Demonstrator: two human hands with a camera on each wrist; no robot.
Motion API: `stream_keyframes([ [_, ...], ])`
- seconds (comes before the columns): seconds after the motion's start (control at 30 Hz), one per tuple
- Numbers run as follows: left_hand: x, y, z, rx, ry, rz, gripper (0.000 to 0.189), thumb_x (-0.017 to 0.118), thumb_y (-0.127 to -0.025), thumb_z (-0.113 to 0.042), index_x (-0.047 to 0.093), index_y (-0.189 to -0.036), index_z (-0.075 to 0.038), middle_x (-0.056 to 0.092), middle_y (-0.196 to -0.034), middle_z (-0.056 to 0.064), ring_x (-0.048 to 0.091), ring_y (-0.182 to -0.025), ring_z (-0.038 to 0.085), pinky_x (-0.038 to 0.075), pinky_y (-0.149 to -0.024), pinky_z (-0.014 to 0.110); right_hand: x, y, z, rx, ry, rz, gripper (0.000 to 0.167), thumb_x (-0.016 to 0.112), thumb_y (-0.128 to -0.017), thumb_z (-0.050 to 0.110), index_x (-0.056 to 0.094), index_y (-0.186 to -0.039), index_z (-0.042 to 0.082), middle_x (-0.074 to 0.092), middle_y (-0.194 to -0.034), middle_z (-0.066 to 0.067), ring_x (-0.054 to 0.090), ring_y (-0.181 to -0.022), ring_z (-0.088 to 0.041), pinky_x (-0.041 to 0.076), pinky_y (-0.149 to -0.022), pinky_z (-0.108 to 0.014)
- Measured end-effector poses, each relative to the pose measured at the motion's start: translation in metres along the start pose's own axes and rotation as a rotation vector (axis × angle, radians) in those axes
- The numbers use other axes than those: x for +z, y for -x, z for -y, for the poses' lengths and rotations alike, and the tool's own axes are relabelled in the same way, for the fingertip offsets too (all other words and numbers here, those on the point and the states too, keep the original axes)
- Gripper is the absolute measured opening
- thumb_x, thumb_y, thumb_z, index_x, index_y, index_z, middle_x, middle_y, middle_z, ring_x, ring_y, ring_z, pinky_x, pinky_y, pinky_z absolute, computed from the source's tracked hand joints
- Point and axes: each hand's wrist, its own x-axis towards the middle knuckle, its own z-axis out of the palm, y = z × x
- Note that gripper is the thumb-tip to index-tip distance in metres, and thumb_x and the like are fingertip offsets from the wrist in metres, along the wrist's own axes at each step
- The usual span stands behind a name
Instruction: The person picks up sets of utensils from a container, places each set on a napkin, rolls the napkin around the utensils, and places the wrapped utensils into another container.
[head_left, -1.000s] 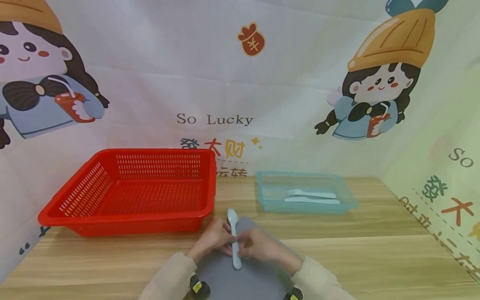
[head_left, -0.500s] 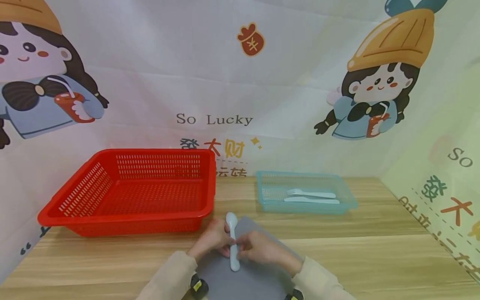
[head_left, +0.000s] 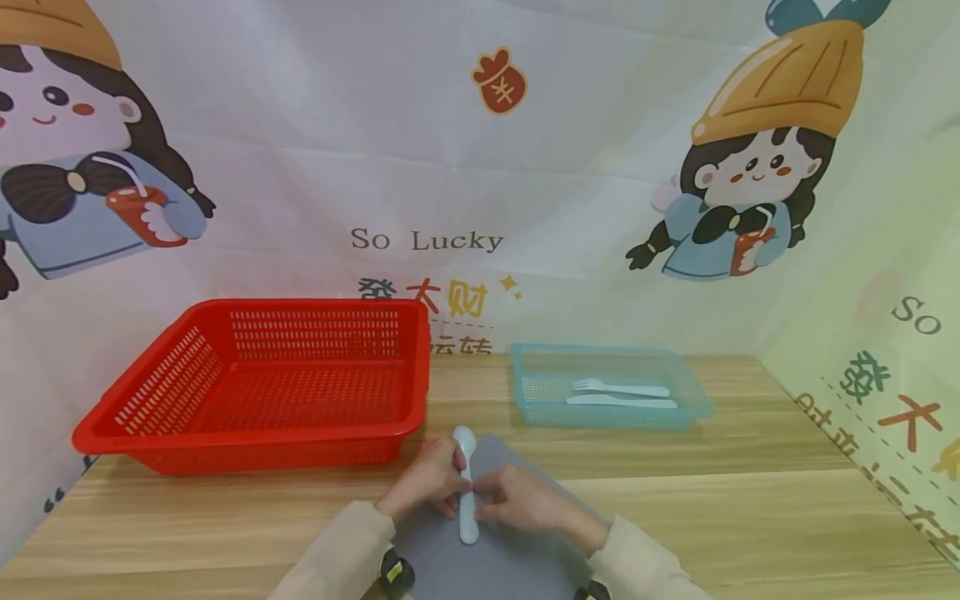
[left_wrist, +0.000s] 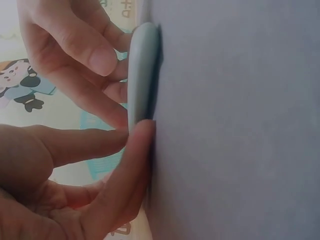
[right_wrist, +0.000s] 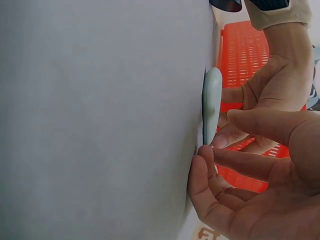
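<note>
A pale plastic spoon (head_left: 468, 517) lies on a grey mat (head_left: 517, 567), its bowl pointing away from me. My left hand (head_left: 429, 479) pinches it near the middle from the left; in the left wrist view, the left fingers (left_wrist: 139, 135) meet on its handle. My right hand (head_left: 525, 498) is close on the other side, its fingertips touching the spoon's edge. The right wrist view shows the right thumb (right_wrist: 250, 120) apart from the other fingers. Part of the spoon hides behind the left hand's fingers.
A large red basket (head_left: 247, 446) stands at the left. Back right, a light blue basket (head_left: 600, 417) contains a white fork (head_left: 630, 389) and a white knife (head_left: 622, 402). The wooden table (head_left: 750, 500) ends against a printed cloth (head_left: 585, 208).
The spoon has slid slightly towards me, mostly within the first half second. Both hands keep nearly the same place beside it. The head view has shifted a little.
</note>
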Motion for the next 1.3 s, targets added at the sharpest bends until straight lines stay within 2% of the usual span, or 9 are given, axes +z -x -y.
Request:
stream_keyframes([
  [0.17, 0.000, -0.003, 0.000, 0.010, -0.011, -0.011, 0.021, 0.066, -0.068, 0.012, 0.048, -0.075, 0.005, 0.047, -0.066, 0.014, 0.057, -0.040, 0.023, 0.048, -0.038, 0.027, 0.000, 0.002, -0.001, 0.015, 0.003, 0.009, 0.033, 0.061, -0.079, 0.004, 0.058, -0.110, -0.006, 0.041, -0.052, 0.009, 0.035, -0.045, 0.000, 0.028, -0.041, -0.015],
  [0.37, 0.002, -0.006, -0.001, 0.004, -0.026, -0.023, 0.020, 0.067, -0.068, 0.011, 0.049, -0.074, 0.005, 0.048, -0.061, 0.014, 0.057, -0.040, 0.021, 0.048, -0.038, 0.026, -0.001, 0.003, -0.002, -0.002, -0.006, 0.014, 0.035, 0.062, -0.080, 0.005, 0.056, -0.112, -0.008, 0.045, -0.054, 0.007, 0.038, -0.047, 0.001, 0.033, -0.044, -0.015],
  [0.63, 0.001, -0.011, -0.006, -0.042, -0.058, -0.009, 0.019, 0.067, -0.069, 0.010, 0.051, -0.077, 0.005, 0.051, -0.057, 0.013, 0.054, -0.040, 0.017, 0.048, -0.040, 0.026, -0.001, 0.005, -0.005, 0.003, -0.028, 0.023, 0.035, 0.062, -0.081, 0.008, 0.056, -0.110, -0.010, 0.051, -0.058, 0.005, 0.041, -0.050, 0.001, 0.036, -0.047, -0.015],
  [0.8, 0.001, -0.016, -0.005, -0.033, -0.065, -0.010, 0.019, 0.067, -0.069, 0.010, 0.051, -0.077, 0.005, 0.052, -0.053, 0.013, 0.054, -0.038, 0.017, 0.048, -0.039, 0.027, -0.002, 0.006, -0.004, 0.000, 0.002, 0.033, 0.034, 0.062, -0.081, 0.009, 0.057, -0.109, -0.008, 0.050, -0.056, 0.006, 0.039, -0.048, 0.001, 0.034, -0.044, -0.015],
  [0.93, 0.001, -0.020, -0.005, -0.036, -0.058, -0.017, 0.020, 0.067, -0.068, 0.011, 0.051, -0.076, 0.004, 0.051, -0.055, 0.012, 0.054, -0.038, 0.017, 0.048, -0.039, 0.028, -0.003, 0.008, -0.003, -0.020, 0.018, 0.040, 0.026, 0.062, -0.081, 0.009, 0.061, -0.103, -0.004, 0.047, -0.053, 0.008, 0.035, -0.045, 0.002, 0.031, -0.042, -0.014],
  [1.1, 0.001, -0.020, -0.006, -0.041, -0.065, -0.013, 0.021, 0.068, -0.068, 0.010, 0.050, -0.077, 0.004, 0.050, -0.057, 0.012, 0.054, -0.039, 0.017, 0.048, -0.040, 0.027, -0.002, 0.010, -0.002, -0.012, 0.013, 0.045, 0.028, 0.062, -0.081, 0.010, 0.060, -0.105, -0.004, 0.038, -0.052, 0.010, 0.031, -0.043, 0.001, 0.026, -0.042, -0.013],
  [1.3, 0.001, -0.019, -0.007, -0.031, -0.063, -0.001, 0.021, 0.067, -0.069, 0.010, 0.049, -0.078, 0.003, 0.050, -0.057, 0.012, 0.054, -0.039, 0.017, 0.048, -0.040, 0.028, -0.003, 0.012, 0.001, 0.004, 0.038, 0.057, 0.034, 0.062, -0.082, 0.013, 0.058, -0.110, -0.006, 0.041, -0.059, 0.007, 0.034, -0.049, 0.000, 0.029, -0.046, -0.015],
])
